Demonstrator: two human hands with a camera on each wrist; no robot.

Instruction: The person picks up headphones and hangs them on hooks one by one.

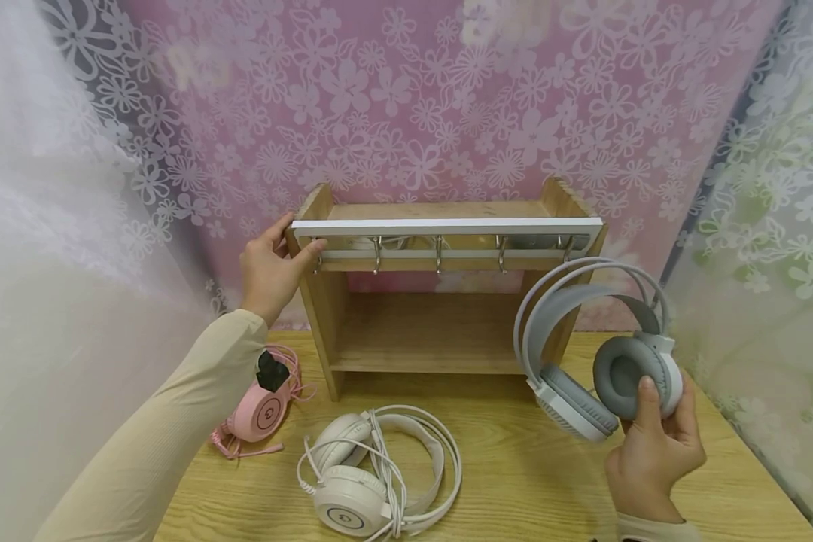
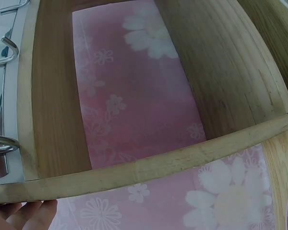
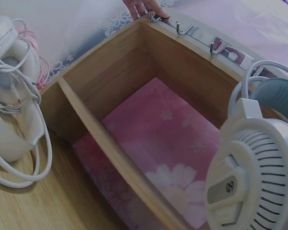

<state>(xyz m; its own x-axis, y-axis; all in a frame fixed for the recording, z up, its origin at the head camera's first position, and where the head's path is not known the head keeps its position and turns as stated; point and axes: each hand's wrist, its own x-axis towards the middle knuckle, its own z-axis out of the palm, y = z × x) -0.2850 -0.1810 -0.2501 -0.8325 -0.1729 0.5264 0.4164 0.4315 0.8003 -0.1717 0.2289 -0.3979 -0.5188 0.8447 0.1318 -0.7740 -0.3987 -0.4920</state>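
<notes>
A pink floral backdrop (image 1: pixel 447 98) hangs behind a wooden tabletop (image 1: pixel 528 482), with sheer flowered curtains (image 1: pixel 772 211) at either side. On the tabletop stands an open wooden rack (image 1: pixel 440 331), its top front edge carrying a white rail (image 1: pixel 447 224) with a row of metal hooks (image 1: pixel 437 254) below it. The person's left hand (image 1: pixel 271 267), in a cream sleeve (image 1: pixel 169 444), grips the rack's upper left corner, thumb across the end of the rail and fingers curled behind the side panel. The right hand (image 1: pixel 653 452) holds a white-and-grey headset (image 1: pixel 596 354) up in front of the rack's right side, thumb pressed on the grey cushion of one ear cup and fingers wrapped behind it; the headband arches near the rightmost hook without clearly touching it. A white headset (image 1: pixel 379 474) lies flat on the tabletop in front of the rack, its cable looped over it. A pink headset (image 1: pixel 260 410) lies to its left, partly hidden by the sleeve. Round emblems mark the ear cups, but no writing on them can be read.
</notes>
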